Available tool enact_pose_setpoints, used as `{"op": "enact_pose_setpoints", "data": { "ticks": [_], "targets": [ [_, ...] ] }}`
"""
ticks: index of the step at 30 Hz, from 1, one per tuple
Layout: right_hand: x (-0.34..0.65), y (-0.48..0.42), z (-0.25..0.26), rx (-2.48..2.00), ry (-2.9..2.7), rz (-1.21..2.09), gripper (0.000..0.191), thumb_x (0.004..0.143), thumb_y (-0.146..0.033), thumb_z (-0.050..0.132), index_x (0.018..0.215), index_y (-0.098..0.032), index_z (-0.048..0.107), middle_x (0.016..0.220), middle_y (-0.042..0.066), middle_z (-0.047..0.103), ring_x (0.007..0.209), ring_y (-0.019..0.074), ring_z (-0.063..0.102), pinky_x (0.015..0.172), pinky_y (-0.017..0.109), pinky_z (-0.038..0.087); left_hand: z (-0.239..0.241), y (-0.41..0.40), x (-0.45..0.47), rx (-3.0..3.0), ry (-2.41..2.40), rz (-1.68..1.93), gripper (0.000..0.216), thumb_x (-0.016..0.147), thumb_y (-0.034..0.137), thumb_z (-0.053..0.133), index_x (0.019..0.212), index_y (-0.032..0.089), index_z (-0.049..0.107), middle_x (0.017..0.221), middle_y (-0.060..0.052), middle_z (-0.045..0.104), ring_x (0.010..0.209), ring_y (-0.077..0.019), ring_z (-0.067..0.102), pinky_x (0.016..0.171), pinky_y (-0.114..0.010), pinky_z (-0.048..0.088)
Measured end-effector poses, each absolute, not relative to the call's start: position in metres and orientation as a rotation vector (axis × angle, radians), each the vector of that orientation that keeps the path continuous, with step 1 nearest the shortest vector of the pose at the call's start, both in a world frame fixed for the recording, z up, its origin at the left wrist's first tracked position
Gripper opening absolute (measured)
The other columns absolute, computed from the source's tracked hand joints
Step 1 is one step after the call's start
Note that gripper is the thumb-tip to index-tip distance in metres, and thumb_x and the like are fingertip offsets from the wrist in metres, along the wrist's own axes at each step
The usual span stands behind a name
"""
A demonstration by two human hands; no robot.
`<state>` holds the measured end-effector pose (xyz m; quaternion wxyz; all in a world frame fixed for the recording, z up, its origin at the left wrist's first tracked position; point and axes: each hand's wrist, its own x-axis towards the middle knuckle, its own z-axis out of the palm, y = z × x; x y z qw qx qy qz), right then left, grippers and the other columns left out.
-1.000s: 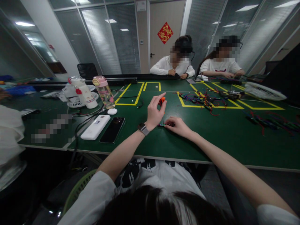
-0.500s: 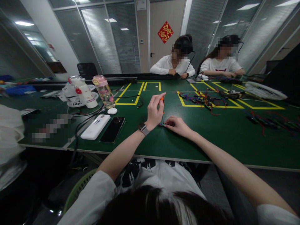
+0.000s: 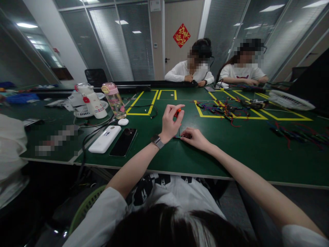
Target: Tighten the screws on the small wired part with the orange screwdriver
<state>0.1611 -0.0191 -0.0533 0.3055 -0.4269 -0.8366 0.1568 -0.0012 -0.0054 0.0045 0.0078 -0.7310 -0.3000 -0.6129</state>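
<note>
My left hand [image 3: 169,123] is raised over the green table [image 3: 231,151], fingers closed round the orange handle of a small screwdriver [image 3: 177,112] that stands upright. Its tip points down at a small dark part [image 3: 180,137] lying on the table. My right hand [image 3: 195,137] rests on the table with its fingers pinched on that part, holding it in place. A watch sits on my left wrist.
A white power bank [image 3: 105,139], a black phone [image 3: 123,142], a pink-capped bottle [image 3: 114,100] and a white fan lie to the left. A tangle of coloured wires [image 3: 223,110] lies ahead right. Two people sit at the far side.
My left hand's fingers have turned slightly on the screwdriver handle. My right hand has stayed on the small part.
</note>
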Motion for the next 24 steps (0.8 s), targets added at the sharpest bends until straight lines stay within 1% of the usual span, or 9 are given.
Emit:
{"op": "enact_pose_setpoints", "data": {
  "ticks": [3, 5, 7, 12, 15, 17, 19, 22, 24],
  "targets": [
    [0.161, -0.0191, -0.0534, -1.133, -2.214, 0.427, 0.011, 0.08, -0.022, 0.062, 0.084, -0.015, 0.068, 0.076, 0.004, 0.06, 0.063, 0.0133, 0.055, 0.06, 0.026, 0.043, 0.003, -0.0039, -0.0017, -2.33, -0.915, -1.913, 0.03, 0.098, 0.023, 0.032, 0.118, 0.023, 0.055, 0.1, -0.005, 0.055, 0.091, -0.0139, 0.054, 0.081, -0.027, 0.047],
    [0.1609, -0.0191, -0.0535, -1.126, -2.216, 0.431, 0.011, 0.08, -0.022, 0.061, 0.084, -0.014, 0.068, 0.076, 0.004, 0.06, 0.064, 0.0133, 0.055, 0.061, 0.026, 0.043, 0.0023, -0.0025, -0.002, -2.331, -0.899, -1.924, 0.032, 0.099, 0.02, 0.03, 0.12, 0.022, 0.054, 0.104, -0.005, 0.057, 0.097, -0.0142, 0.055, 0.085, -0.028, 0.046],
    [0.161, -0.019, -0.0535, -1.12, -2.22, 0.422, 0.012, 0.08, -0.023, 0.061, 0.084, -0.015, 0.069, 0.077, 0.004, 0.06, 0.064, 0.0135, 0.055, 0.061, 0.026, 0.043, 0.0021, -0.0016, -0.0019, -2.319, -0.903, -1.927, 0.03, 0.098, 0.019, 0.033, 0.12, 0.021, 0.053, 0.103, -0.005, 0.058, 0.097, -0.0141, 0.055, 0.085, -0.028, 0.046],
    [0.1611, -0.019, -0.0536, -1.134, -2.217, 0.41, 0.012, 0.08, -0.024, 0.062, 0.084, -0.015, 0.069, 0.077, 0.004, 0.061, 0.065, 0.0139, 0.055, 0.061, 0.026, 0.044, 0.0031, -0.0024, -0.0006, -2.252, -0.955, -1.914, 0.024, 0.094, 0.024, 0.047, 0.117, 0.02, 0.054, 0.093, -0.003, 0.055, 0.083, -0.0126, 0.053, 0.077, -0.026, 0.047],
    [0.1608, -0.0188, -0.0539, -1.133, -2.21, 0.418, 0.012, 0.08, -0.025, 0.062, 0.084, -0.015, 0.069, 0.077, 0.004, 0.061, 0.065, 0.0138, 0.056, 0.062, 0.026, 0.044, 0.0033, -0.0035, -0.0004, -2.209, -0.966, -1.91, 0.024, 0.091, 0.028, 0.054, 0.115, 0.021, 0.056, 0.09, -0.002, 0.051, 0.081, -0.0125, 0.052, 0.077, -0.027, 0.047],
    [0.1608, -0.0186, -0.0541, -1.127, -2.208, 0.419, 0.012, 0.08, -0.025, 0.062, 0.084, -0.015, 0.069, 0.077, 0.004, 0.061, 0.064, 0.0137, 0.056, 0.061, 0.026, 0.044, 0.0033, -0.004, -0.0006, -2.2, -0.966, -1.912, 0.024, 0.091, 0.031, 0.054, 0.113, 0.021, 0.058, 0.089, -0.002, 0.049, 0.081, -0.0126, 0.051, 0.077, -0.027, 0.047],
    [0.1608, -0.0185, -0.0542, -1.119, -2.211, 0.418, 0.012, 0.08, -0.024, 0.062, 0.083, -0.016, 0.069, 0.076, 0.004, 0.061, 0.064, 0.0136, 0.056, 0.061, 0.026, 0.044, 0.0033, -0.0044, -0.0011, -2.221, -0.963, -1.918, 0.024, 0.093, 0.031, 0.05, 0.113, 0.021, 0.058, 0.09, -0.003, 0.049, 0.082, -0.0129, 0.052, 0.077, -0.027, 0.047],
    [0.1609, -0.0188, -0.054, -1.121, -2.217, 0.415, 0.011, 0.081, -0.024, 0.061, 0.084, -0.015, 0.068, 0.077, 0.004, 0.061, 0.065, 0.0135, 0.056, 0.061, 0.026, 0.044, 0.0035, -0.0045, -0.0015, -2.27, -0.953, -1.934, 0.027, 0.098, 0.03, 0.038, 0.116, 0.022, 0.057, 0.095, -0.005, 0.053, 0.087, -0.0138, 0.054, 0.079, -0.028, 0.047],
    [0.1609, -0.0192, -0.0537, -1.127, -2.218, 0.406, 0.011, 0.081, -0.024, 0.061, 0.084, -0.015, 0.068, 0.077, 0.004, 0.061, 0.065, 0.0136, 0.056, 0.062, 0.026, 0.044, 0.0035, -0.0042, -0.0016, -2.285, -0.949, -1.944, 0.029, 0.099, 0.029, 0.034, 0.117, 0.023, 0.056, 0.098, -0.005, 0.055, 0.091, -0.0146, 0.055, 0.08, -0.029, 0.047]
  ]
}}
